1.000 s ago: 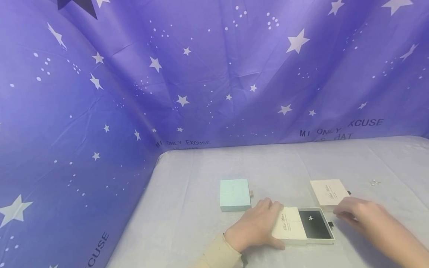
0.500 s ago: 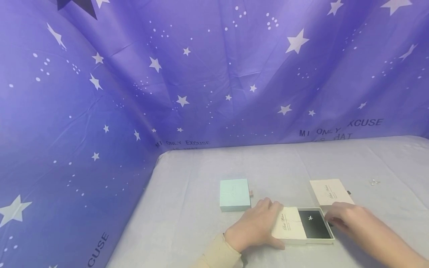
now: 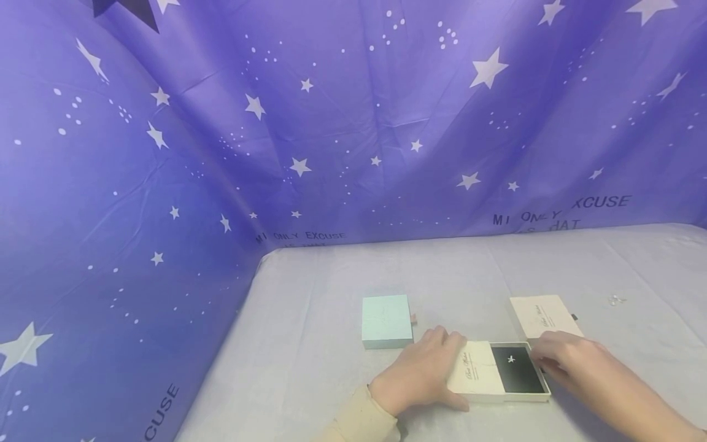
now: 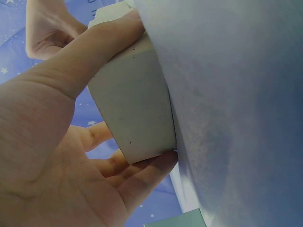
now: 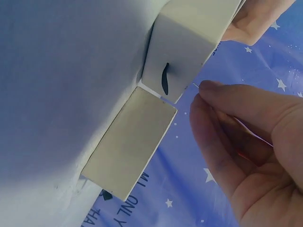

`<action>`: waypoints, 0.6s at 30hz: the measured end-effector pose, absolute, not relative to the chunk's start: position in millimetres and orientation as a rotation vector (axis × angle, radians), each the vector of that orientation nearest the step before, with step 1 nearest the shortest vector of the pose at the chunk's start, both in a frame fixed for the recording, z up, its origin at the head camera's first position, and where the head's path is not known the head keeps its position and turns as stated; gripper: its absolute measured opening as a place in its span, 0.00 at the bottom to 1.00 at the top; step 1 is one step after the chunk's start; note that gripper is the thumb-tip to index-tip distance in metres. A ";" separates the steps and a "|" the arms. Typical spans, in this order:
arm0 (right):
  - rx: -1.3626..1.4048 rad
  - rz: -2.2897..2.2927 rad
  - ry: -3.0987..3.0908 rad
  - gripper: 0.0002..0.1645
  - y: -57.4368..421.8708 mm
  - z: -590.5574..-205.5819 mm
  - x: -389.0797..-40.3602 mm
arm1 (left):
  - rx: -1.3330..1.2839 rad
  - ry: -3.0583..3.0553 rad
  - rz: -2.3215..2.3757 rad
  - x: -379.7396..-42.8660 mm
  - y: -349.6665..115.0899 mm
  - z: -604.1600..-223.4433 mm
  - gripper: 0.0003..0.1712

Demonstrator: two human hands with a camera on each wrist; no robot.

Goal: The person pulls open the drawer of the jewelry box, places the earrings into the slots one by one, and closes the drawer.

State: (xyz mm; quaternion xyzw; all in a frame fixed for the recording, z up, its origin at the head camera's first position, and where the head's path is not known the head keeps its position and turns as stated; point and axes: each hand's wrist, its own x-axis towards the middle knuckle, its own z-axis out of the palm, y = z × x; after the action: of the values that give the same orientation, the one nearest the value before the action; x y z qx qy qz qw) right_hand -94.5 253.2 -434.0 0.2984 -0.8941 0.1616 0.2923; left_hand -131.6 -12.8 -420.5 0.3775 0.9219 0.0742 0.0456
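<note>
In the head view a cream drawer box (image 3: 476, 373) lies with its tray slid out to the right. A small silvery star-shaped stud (image 3: 510, 360) sits on the tray's black pad (image 3: 521, 379). My left hand (image 3: 422, 371) grips the cream sleeve, its thumb and fingers on opposite sides in the left wrist view. Over the tray's right edge is my right hand (image 3: 571, 365). In the right wrist view its thumb and forefinger pinch a tiny thing, of which only a thin silvery pin (image 5: 196, 85) shows. A dark ribbon tab (image 5: 164, 79) hangs from the tray's front.
A second cream box (image 3: 544, 314) with a dark tab lies just behind the tray. Further left stands a mint-green box (image 3: 386, 319) with a pinkish tab. Several tiny silvery pieces (image 3: 617, 301) lie on the pale cloth at the right. A purple starry curtain (image 3: 353, 123) hangs behind.
My right hand has moved left, from beside the tray to over its right edge. The left hand and the boxes stay where they were.
</note>
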 end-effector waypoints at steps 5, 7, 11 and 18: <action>0.807 0.456 -2.379 0.21 248.2 -434.1 -95.2 | 1.152 2.815 0.227 -131.8 -12.7 -421.0 0.53; 0.830 0.478 -2.369 0.22 245.9 -434.8 -95.7 | 1.151 2.814 0.229 -132.1 -12.7 -421.3 0.53; 0.895 0.522 -2.356 0.23 241.6 -437.0 -95.6 | 1.147 2.812 0.232 -132.5 -12.7 -421.5 0.53; 0.913 0.569 -2.366 0.26 236.1 -439.8 -93.9 | 1.134 2.806 0.235 -132.8 -12.3 -421.1 0.54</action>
State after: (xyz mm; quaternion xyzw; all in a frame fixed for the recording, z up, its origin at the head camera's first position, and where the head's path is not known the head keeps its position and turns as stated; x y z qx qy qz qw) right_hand -93.9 236.1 -439.8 0.3385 -0.8770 0.2110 0.2678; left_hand -132.8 -12.3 -421.1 0.3730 0.9231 0.0773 0.0530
